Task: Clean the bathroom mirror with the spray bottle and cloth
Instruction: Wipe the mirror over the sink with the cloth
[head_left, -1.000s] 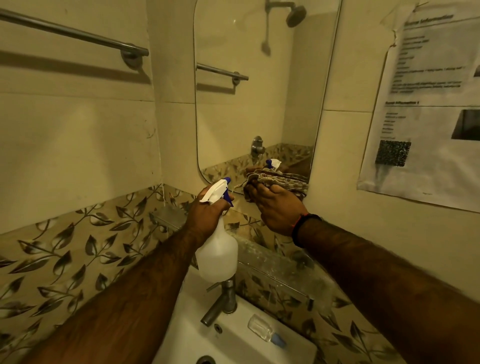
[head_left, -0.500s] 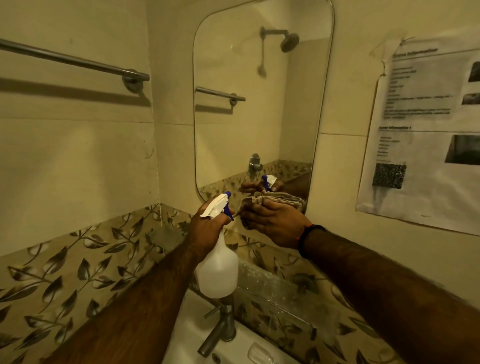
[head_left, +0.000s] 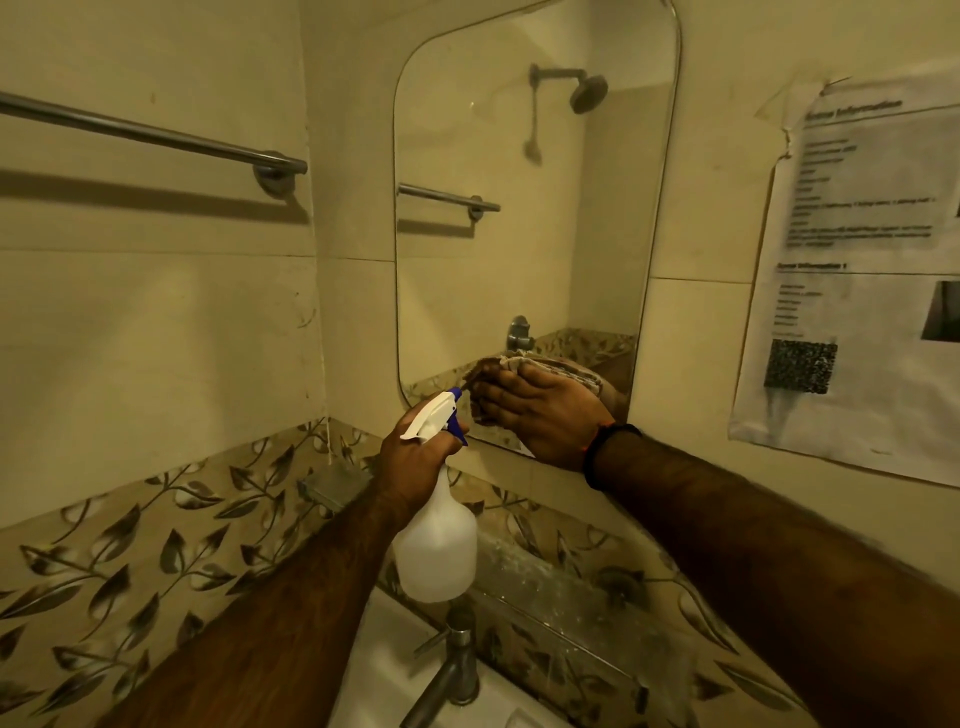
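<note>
Hands work at the bottom edge of the mirror (head_left: 530, 208). The right hand (head_left: 545, 415) lies flat, fingers straight and pointing left, pressing the cloth (head_left: 566, 371) against the glass at its lower rim — the forearm comes in from the lower right. The left hand (head_left: 415, 462) curls round the neck of the spray bottle (head_left: 439, 545), just beside the right hand's fingertips, its white body hanging above the tap (head_left: 447, 675). Above the hands the glass stands bare up to its rounded top; a towel rail (head_left: 150, 135) crosses the left wall, and a paper notice (head_left: 872, 270) hangs right of the mirror's edge.
</note>
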